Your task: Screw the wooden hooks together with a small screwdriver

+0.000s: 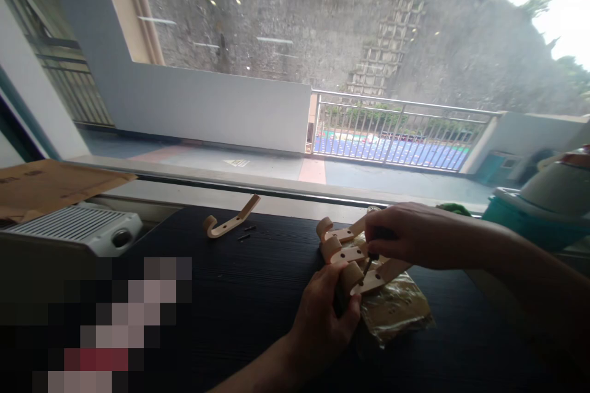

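Pale, curled hook (371, 284) pinched by left hand (325, 305); right hand (395, 232) grips perhaps a screwdriver (373, 255).

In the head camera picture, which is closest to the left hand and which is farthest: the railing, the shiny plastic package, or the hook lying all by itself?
Nearest to the left hand first:
1. Plastic package: just to its right.
2. Lone hook: off to its left and farther forward.
3. Railing: farthest, way outside.
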A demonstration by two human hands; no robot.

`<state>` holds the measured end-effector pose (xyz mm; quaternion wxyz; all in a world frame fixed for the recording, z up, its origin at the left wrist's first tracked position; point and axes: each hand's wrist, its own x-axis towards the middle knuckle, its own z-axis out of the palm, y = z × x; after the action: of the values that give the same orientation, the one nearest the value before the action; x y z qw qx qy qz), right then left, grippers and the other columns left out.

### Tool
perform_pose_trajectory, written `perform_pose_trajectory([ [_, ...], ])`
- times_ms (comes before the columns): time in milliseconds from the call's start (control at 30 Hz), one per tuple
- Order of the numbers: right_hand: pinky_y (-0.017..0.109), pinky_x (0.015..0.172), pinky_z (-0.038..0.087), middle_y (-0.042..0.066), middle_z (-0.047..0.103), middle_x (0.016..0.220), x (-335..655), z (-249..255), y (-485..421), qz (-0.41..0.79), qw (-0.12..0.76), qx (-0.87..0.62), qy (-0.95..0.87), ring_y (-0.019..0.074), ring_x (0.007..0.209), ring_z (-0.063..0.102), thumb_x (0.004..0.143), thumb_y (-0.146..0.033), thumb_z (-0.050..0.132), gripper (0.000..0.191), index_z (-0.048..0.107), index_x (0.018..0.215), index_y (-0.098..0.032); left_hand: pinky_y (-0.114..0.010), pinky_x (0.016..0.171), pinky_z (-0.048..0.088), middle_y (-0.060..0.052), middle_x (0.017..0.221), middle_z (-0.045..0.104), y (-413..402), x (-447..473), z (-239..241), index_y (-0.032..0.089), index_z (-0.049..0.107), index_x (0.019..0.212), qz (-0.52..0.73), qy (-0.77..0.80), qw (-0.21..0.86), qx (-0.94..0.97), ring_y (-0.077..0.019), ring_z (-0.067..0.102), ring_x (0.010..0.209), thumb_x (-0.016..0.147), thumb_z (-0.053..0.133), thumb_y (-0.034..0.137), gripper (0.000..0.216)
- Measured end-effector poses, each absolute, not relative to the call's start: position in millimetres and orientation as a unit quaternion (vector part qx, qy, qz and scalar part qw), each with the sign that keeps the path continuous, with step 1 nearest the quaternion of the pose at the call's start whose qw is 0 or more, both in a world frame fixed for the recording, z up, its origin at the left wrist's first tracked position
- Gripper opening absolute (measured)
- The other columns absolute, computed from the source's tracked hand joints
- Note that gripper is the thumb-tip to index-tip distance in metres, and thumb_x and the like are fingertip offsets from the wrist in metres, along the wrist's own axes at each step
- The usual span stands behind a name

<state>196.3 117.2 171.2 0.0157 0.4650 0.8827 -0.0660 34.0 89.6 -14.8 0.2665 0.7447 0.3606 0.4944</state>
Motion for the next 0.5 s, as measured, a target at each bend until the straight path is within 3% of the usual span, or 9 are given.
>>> perform_pose_trajectory([
  [167, 0.023, 0.049, 0.029, -0.001, 0.061, 0.066, 193, 169, 115, -0.035, 0.023, 0.5, 0.865, 0.0109, 0.056, 0.048, 0.085, -0.043, 0.046, 0.029, 0.063, 0.076, -0.02, -0.034, 0.092, 0.047, -0.008, 0.116, 0.059, 89, 33, -10, 0.02, 0.044, 0.117, 0.487, 0.365, 0.281, 0.741, -0.0208, 0.057, 0.106, 0.081, 0.055, 0.019, 0.038],
  [333, 0.024, 0.054, 0.032, -0.002, 0.064, 0.073, 193, 179, 113, -0.033, 0.031, 0.486, 0.873, 0.0126, 0.061, 0.053, 0.082, -0.042, 0.052, 0.023, 0.065, 0.094, -0.027, -0.034, 0.092, 0.047, -0.008, 0.115, 0.06, 90, 32, -10, 0.021, 0.044, 0.117, 0.487, 0.363, 0.278, 0.744, -0.0202, 0.058, 0.104, 0.082, 0.055, 0.019, 0.037],
  [500, 0.024, 0.055, 0.032, -0.002, 0.064, 0.074, 193, 180, 114, -0.061, 0.033, 0.462, 0.884, 0.0118, 0.062, 0.052, 0.083, -0.037, 0.051, 0.02, 0.066, 0.091, -0.026, -0.036, 0.092, 0.047, -0.01, 0.113, 0.061, 89, 32, -10, 0.018, 0.045, 0.115, 0.48, 0.374, 0.278, 0.743, -0.0218, 0.057, 0.105, 0.081, 0.055, 0.019, 0.036],
])
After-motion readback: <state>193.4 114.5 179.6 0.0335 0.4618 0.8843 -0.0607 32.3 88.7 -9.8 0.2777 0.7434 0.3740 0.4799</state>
